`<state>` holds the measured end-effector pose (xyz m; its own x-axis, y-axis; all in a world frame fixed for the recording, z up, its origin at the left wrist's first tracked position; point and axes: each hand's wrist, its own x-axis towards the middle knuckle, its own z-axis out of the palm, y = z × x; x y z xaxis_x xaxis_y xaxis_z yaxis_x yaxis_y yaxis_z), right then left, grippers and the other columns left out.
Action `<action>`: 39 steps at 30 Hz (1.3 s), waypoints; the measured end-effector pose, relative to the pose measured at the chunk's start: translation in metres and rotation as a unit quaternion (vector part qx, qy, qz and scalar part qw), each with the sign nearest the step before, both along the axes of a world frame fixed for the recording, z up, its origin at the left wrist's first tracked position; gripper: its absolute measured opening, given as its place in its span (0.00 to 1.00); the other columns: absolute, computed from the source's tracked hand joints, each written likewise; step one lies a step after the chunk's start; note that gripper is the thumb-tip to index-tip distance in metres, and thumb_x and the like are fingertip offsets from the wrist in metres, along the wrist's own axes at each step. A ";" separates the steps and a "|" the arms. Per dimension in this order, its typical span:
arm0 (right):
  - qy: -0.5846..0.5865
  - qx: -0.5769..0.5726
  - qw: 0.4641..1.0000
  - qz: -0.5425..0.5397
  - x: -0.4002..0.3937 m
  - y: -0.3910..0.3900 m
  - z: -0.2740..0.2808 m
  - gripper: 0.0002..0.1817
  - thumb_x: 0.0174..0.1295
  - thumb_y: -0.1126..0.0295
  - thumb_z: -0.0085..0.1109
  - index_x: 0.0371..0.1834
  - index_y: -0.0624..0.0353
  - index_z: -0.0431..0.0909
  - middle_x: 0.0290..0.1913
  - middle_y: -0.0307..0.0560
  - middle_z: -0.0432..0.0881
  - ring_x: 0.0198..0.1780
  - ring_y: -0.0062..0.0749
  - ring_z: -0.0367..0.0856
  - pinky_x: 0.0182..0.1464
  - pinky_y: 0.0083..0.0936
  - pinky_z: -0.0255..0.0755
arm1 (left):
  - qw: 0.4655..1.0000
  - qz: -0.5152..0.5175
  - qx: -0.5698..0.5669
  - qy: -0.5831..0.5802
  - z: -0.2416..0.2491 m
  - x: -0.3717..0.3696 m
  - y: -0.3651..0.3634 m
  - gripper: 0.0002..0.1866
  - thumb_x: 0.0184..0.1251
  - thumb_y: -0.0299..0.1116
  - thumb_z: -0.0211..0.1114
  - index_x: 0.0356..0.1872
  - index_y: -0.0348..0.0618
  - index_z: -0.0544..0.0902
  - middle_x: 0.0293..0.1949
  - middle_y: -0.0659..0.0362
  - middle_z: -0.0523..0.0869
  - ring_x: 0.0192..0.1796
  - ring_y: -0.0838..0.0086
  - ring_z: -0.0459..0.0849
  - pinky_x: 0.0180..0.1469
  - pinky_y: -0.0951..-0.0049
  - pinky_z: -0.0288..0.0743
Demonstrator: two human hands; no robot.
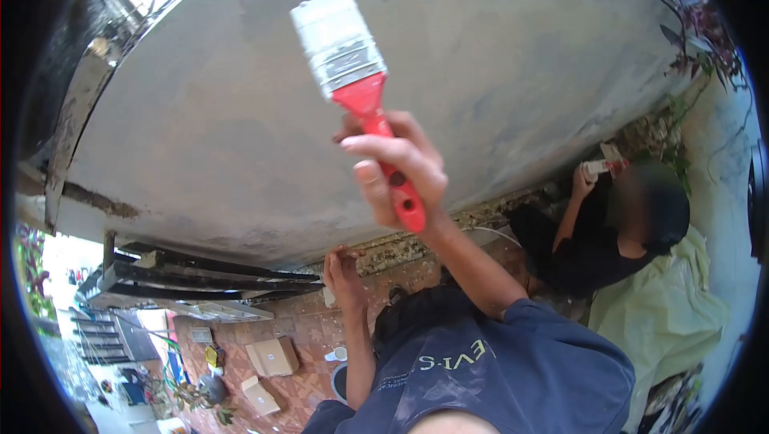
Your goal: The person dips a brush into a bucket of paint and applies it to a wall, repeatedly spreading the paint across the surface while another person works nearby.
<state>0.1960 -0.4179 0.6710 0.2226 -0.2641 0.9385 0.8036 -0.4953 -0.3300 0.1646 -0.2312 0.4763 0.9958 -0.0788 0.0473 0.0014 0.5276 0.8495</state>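
My right hand [400,165] is raised in front of the wall, its fingers wrapped round the red handle of a paintbrush [360,97]. The brush tilts upward, and its bristles and metal band [340,37] are coated with white paint. Lower down, my left hand [344,278] is near the foot of the wall with its fingers partly bent and apart; nothing shows in it. Behind both hands spreads a large grey plastered wall [232,113] with patchy darker areas.
At right a co-worker [593,250] in dark clothes crouches by the wall, a whitish object with red [597,168] at their hand. Pale green sheeting [657,306] lies behind them. Dark metal bars [200,274] stand at left. Cardboard boxes [272,356] and a white cup [336,353] are on the tiled floor.
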 end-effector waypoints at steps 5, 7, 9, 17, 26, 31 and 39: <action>0.010 0.029 0.998 0.046 -0.005 0.032 -0.017 0.07 0.62 0.76 0.58 0.41 0.66 0.79 0.43 0.60 0.79 0.40 0.38 0.83 0.39 0.28 0.79 | 1.000 -0.005 0.011 -0.004 0.006 0.000 0.003 0.15 0.76 0.37 0.49 0.44 0.34 0.77 0.35 0.57 0.80 0.38 0.70 0.79 0.49 0.64 0.75; 0.032 0.050 0.996 0.065 -0.006 0.038 -0.023 0.07 0.62 0.75 0.57 0.40 0.66 0.79 0.43 0.60 0.79 0.40 0.39 0.83 0.40 0.29 0.80 | 1.000 -0.016 0.009 -0.007 0.008 0.001 0.003 0.15 0.76 0.37 0.49 0.44 0.34 0.77 0.35 0.57 0.80 0.39 0.71 0.79 0.50 0.65 0.74; 0.039 0.074 0.994 0.070 -0.008 0.040 -0.026 0.07 0.56 0.80 0.63 0.38 0.62 0.80 0.43 0.54 0.79 0.39 0.33 0.81 0.36 0.23 0.77 | 1.000 -0.013 0.003 -0.013 0.005 0.002 0.003 0.15 0.76 0.37 0.49 0.44 0.34 0.77 0.36 0.57 0.80 0.39 0.71 0.79 0.50 0.65 0.74; 0.013 0.056 0.997 0.053 0.001 0.030 -0.012 0.07 0.61 0.77 0.55 0.41 0.66 0.79 0.40 0.58 0.81 0.39 0.37 0.82 0.39 0.27 0.77 | 0.999 -0.028 -0.006 0.013 0.003 0.005 0.007 0.14 0.75 0.36 0.51 0.45 0.33 0.78 0.35 0.56 0.81 0.39 0.71 0.79 0.50 0.64 0.74; -0.062 0.034 0.997 0.036 0.029 0.035 0.030 0.16 0.62 0.77 0.51 0.51 0.73 0.75 0.41 0.59 0.81 0.38 0.36 0.84 0.42 0.28 0.78 | 1.000 0.023 -0.007 0.013 -0.002 0.010 0.039 0.14 0.74 0.36 0.51 0.44 0.34 0.78 0.35 0.57 0.81 0.39 0.71 0.79 0.49 0.64 0.75; -0.084 0.034 0.995 0.035 0.040 0.038 0.044 0.14 0.63 0.76 0.51 0.50 0.73 0.76 0.41 0.58 0.81 0.38 0.34 0.84 0.41 0.26 0.79 | 1.000 0.010 -0.004 0.012 0.001 0.017 0.055 0.13 0.74 0.36 0.52 0.44 0.35 0.78 0.34 0.57 0.81 0.39 0.70 0.81 0.49 0.65 0.74; -0.059 0.029 0.998 -0.018 0.055 0.045 0.035 0.09 0.61 0.78 0.52 0.42 0.69 0.79 0.38 0.53 0.82 0.36 0.30 0.83 0.39 0.24 0.77 | 1.000 -0.007 -0.006 0.016 0.001 0.023 0.061 0.15 0.75 0.36 0.50 0.44 0.33 0.78 0.31 0.56 0.81 0.39 0.69 0.82 0.49 0.67 0.75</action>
